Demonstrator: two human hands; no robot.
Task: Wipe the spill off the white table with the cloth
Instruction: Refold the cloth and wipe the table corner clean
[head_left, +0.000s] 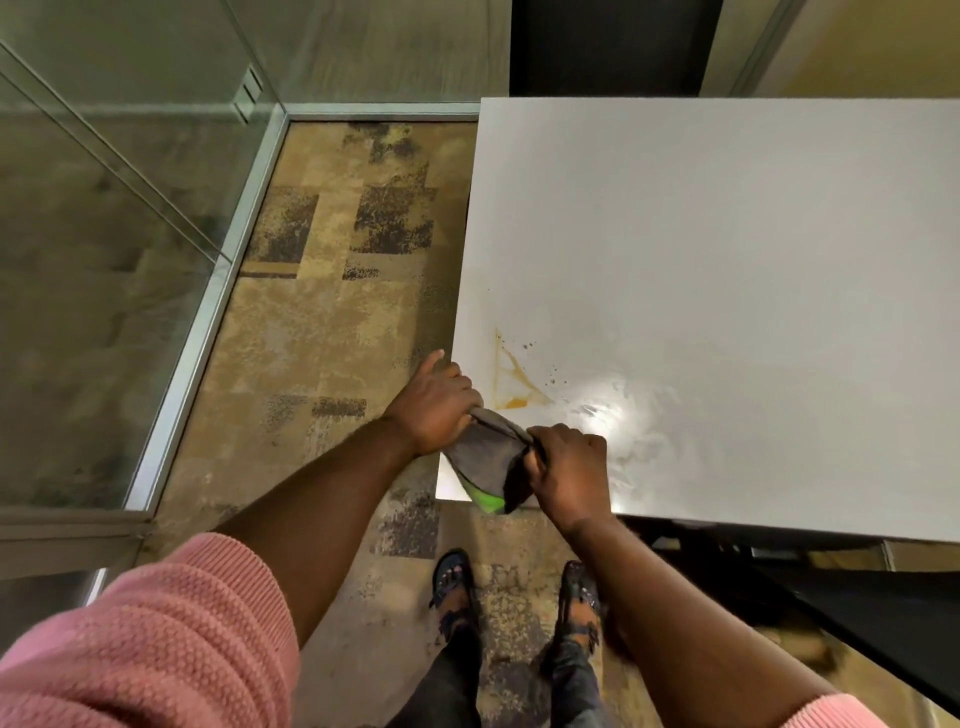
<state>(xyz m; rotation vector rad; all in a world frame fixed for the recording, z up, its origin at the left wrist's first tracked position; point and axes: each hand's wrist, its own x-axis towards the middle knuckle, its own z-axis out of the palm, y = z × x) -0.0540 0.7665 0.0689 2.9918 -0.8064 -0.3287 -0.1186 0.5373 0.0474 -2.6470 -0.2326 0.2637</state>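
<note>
A glass partition in a metal frame runs along the far left, above a patchy tan and dark carpet. The left forearm, bare below a pushed-up pink knitted sleeve, reaches diagonally up to the table's near left corner. There the left hand is closed tight on one end of the cloth, knuckles up, with the index finger sticking out straight past the table edge. The cloth is a dark grey, soft, crumpled piece with a bright green patch at its lower fold; it is stretched between both hands and lies over the corner of the white table, its lower part hanging just past the near edge. The right hand is clenched in a fist on the cloth's other end, wrist bent over the table's near edge, forearm coming up from the lower right. Just beyond the cloth sits the spill, an orange-yellow smear with thin streaks forming a rough triangle and small dark droplets scattered to its right. The tabletop is smooth, flat and glossy, with a bright glare and wet-looking smears right of the spill.
</note>
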